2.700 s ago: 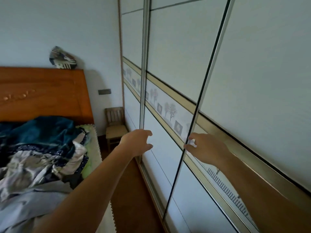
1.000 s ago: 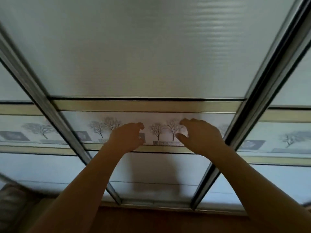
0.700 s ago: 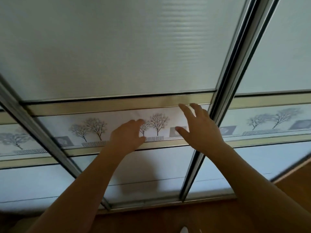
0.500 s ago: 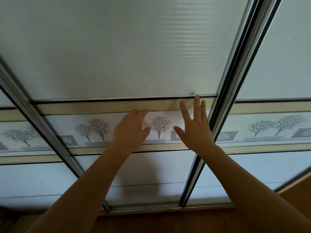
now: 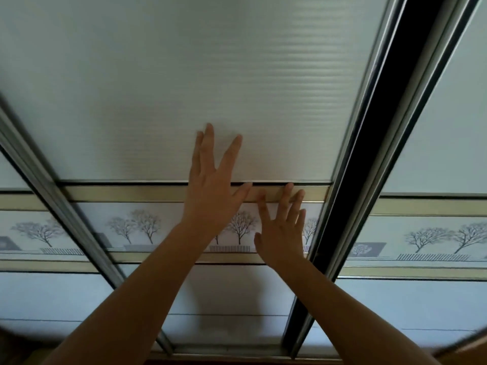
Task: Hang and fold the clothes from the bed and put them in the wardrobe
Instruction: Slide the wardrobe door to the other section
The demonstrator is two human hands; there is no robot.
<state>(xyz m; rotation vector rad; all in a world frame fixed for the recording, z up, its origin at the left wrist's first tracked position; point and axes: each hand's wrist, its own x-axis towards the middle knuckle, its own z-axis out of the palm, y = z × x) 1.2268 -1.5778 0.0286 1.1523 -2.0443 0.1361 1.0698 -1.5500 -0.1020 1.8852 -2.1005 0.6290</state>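
The wardrobe's middle sliding door (image 5: 210, 83) fills the view: frosted white panels with a band of printed trees and beige trim. My left hand (image 5: 213, 188) lies flat on it with fingers straight and spread, reaching onto the upper panel. My right hand (image 5: 283, 233) presses flat on the tree band just left of the door's metal edge frame (image 5: 342, 159). A narrow dark gap (image 5: 390, 127) shows between this door and the right one. No clothes are in view.
The right door panel (image 5: 434, 233) and the left door panel (image 5: 34, 233) carry the same tree band. The bottom track (image 5: 226, 350) runs along the wooden floor (image 5: 463, 349).
Both hands have flattened and slid upward on the door. The middle door has shifted left, and a dark gap now shows at its right edge.
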